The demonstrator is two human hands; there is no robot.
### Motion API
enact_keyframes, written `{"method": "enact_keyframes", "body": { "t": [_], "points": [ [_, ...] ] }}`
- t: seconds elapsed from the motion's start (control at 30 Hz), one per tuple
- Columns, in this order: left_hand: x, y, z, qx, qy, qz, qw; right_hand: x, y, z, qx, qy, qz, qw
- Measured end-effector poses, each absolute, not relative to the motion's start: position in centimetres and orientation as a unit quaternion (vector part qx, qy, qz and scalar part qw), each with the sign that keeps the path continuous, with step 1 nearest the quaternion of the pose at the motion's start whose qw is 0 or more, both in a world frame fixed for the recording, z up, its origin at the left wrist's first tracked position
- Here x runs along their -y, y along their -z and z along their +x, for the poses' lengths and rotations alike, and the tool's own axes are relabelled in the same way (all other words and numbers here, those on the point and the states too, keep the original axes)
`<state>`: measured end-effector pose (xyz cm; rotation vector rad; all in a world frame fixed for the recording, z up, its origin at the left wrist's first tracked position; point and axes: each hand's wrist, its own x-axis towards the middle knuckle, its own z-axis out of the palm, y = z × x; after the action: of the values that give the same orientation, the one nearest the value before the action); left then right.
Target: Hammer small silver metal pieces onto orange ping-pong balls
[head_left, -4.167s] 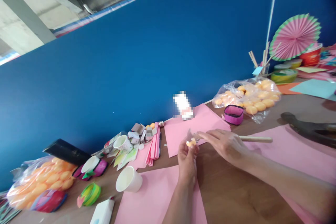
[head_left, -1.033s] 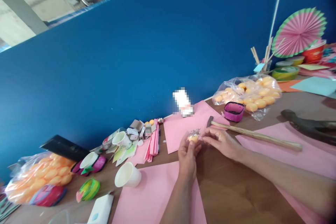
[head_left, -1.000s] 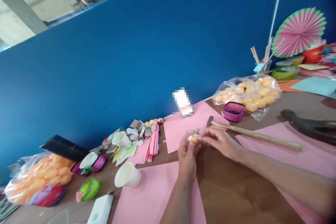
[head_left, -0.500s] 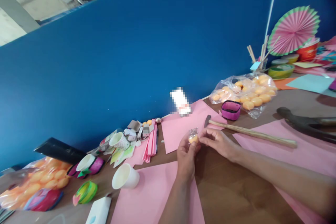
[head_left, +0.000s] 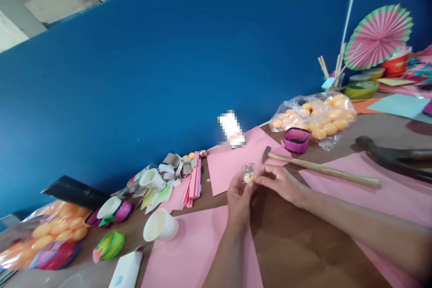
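Note:
Above the brown table, my left hand (head_left: pixel 239 198) is closed around a small orange ball (head_left: pixel 249 179), its thumb against the near side. Crinkled silver foil (head_left: pixel 249 168) covers the ball's top. My right hand (head_left: pixel 278 182) has thumb and fingers pinched together at the ball's right edge; what exactly lies between those fingertips is too small to make out. Just behind both hands lies a pink paper sheet (head_left: pixel 222 171). A small hammer (head_left: pixel 324 171) with a wooden handle rests to the right of my right hand.
A white paper cup (head_left: pixel 161 226) lies tipped at left on another pink sheet (head_left: pixel 189 252). Orange balls fill clear bags at right (head_left: pixel 330 121) and far left (head_left: pixel 50 229). A claw hammer (head_left: pixel 381 150), a purple holder (head_left: pixel 296 140) and a blue wall (head_left: pixel 168 63) surround the work area.
Both hands stay at the ball, with the right fingertips still at its edge. The view has shifted very slightly; nothing on the table has visibly moved.

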<state>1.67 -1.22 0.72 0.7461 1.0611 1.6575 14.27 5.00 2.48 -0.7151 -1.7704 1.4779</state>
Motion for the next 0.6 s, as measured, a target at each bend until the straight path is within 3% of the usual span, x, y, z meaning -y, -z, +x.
{"method": "enact_keyframes", "body": {
  "t": [0.6],
  "points": [
    [1.23, -0.81, 1.61, -0.46, -0.676, 0.336, 0.468, -4.98, -2.35, 14.15, 0.67, -0.581, -0.284, 0.365]
  ]
}}
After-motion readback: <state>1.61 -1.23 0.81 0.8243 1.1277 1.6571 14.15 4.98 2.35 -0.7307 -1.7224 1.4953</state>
